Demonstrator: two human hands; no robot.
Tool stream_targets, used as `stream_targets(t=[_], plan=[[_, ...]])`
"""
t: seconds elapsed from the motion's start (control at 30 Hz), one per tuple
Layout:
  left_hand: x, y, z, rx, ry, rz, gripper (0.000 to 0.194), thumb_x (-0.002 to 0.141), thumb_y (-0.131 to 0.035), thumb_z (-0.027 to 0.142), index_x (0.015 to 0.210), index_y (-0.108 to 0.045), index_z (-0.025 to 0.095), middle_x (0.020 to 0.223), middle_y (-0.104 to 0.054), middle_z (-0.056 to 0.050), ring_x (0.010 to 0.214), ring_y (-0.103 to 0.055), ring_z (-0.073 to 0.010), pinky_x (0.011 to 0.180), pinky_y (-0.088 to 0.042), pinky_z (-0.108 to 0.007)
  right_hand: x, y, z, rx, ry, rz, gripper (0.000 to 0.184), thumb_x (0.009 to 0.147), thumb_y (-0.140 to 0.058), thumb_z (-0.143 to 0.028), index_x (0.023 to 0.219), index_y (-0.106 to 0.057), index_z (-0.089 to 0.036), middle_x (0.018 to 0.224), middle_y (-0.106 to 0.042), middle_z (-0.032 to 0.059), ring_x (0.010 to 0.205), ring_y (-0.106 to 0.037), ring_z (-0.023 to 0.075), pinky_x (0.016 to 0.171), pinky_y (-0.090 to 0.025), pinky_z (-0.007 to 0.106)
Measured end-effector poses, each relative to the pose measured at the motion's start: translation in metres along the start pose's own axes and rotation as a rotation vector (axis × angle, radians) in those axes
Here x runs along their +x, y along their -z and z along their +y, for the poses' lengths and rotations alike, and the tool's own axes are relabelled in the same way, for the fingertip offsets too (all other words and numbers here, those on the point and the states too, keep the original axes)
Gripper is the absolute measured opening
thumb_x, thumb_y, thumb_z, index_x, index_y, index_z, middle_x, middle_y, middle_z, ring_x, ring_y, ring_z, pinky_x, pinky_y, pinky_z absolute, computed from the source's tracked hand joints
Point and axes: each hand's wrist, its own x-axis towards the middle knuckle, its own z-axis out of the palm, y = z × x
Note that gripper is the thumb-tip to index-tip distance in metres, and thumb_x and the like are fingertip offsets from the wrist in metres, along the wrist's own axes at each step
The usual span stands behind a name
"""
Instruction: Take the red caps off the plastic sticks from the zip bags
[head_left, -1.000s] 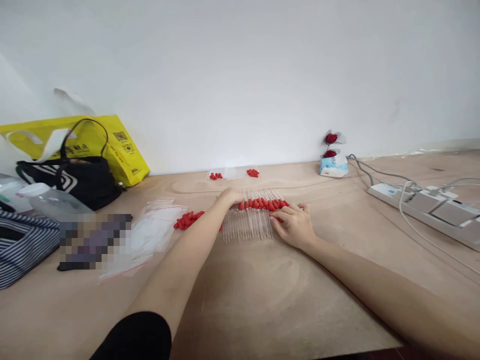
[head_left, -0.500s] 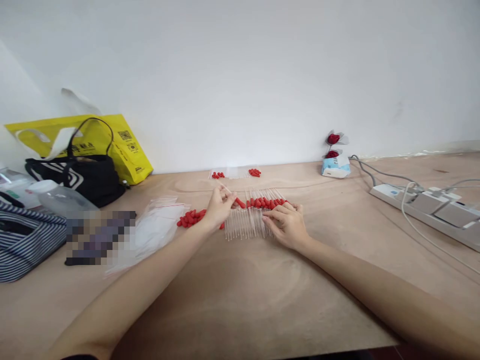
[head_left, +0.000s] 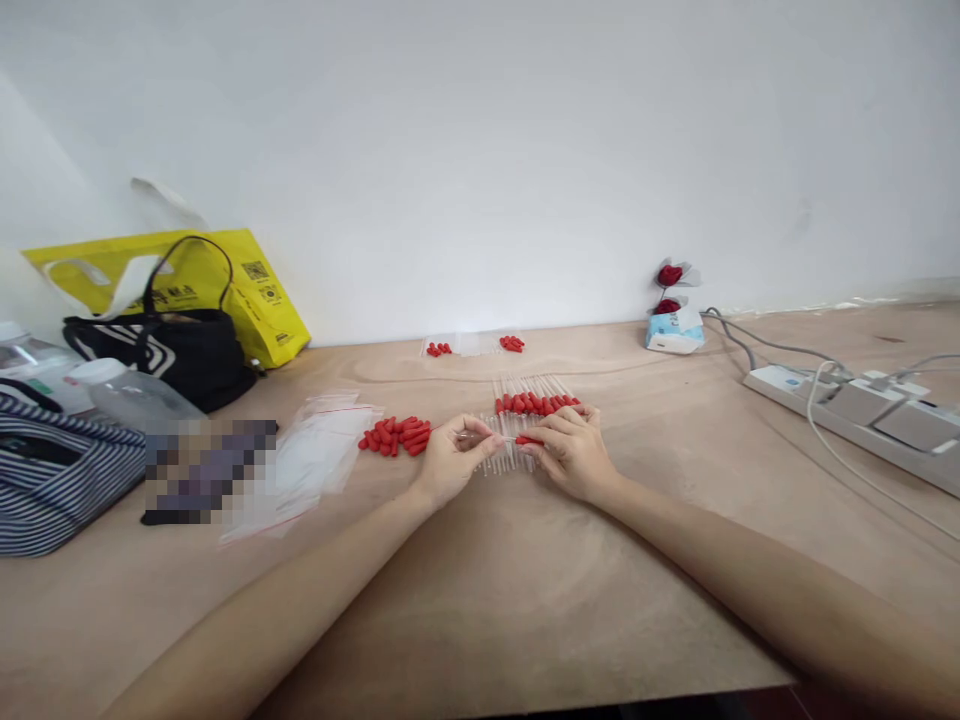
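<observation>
My left hand point(head_left: 454, 460) pinches a thin clear glass dropper tube point(head_left: 508, 438) over the middle of the table. At the tube's right end is a red rubber bulb point(head_left: 525, 440), gripped by the fingers of my right hand point(head_left: 574, 447). Whether the tube sits inside the bulb is too small to tell. Beneath both hands lies a row of bare glass tubes point(head_left: 495, 463), partly hidden. Just behind is a row of droppers with red bulbs point(head_left: 532, 403), their tubes pointing away. Left of my left hand rests a pile of loose red bulbs point(head_left: 394, 436).
Clear plastic bags point(head_left: 322, 450) lie at left, near a striped bag point(head_left: 67, 480), a plastic bottle point(head_left: 142, 395), a black bag point(head_left: 187, 360) and a yellow bag point(head_left: 277, 310). A power strip point(head_left: 862, 420) with cables is at right. Bagged red bulbs point(head_left: 439, 349) lie by the wall.
My left hand has come down and toward my right hand, bringing the tube level between them. My right hand, earlier by the bare tubes, now grips the red bulb.
</observation>
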Motion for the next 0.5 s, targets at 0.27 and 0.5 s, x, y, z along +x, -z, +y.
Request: stream_targets(t=[0.27,0.5], plan=[[-0.010,0.024,0.003,1.027,-0.790,-0.016,0.015,0.077,-0.055,0.028,0.089,-0.064,0.027,0.085,-0.068,-0.001,0.084,-0.056,-0.0187,0.085,-0.032,-0.039,-0.002,-0.001,-0.003,-0.079,0.107,-0.006,0.020,0.084,-0.047,-0.033,0.079,-0.064,-0.024,0.072,-0.062,-0.0009,0.073,-0.047,0.0123,0.083,-0.020,0.034],[-0.018,0.009,-0.003,1.133,-0.957,-0.025,0.018,0.081,-0.047,0.017,0.083,-0.064,0.023,0.078,-0.069,0.000,0.077,-0.058,-0.0158,0.089,-0.030,-0.040,-0.005,-0.003,-0.014,-0.095,0.214,-0.026,0.018,0.083,-0.047,-0.032,0.078,-0.063,-0.024,0.062,-0.056,-0.0015,0.069,-0.045,0.0122,0.085,-0.020,0.035]])
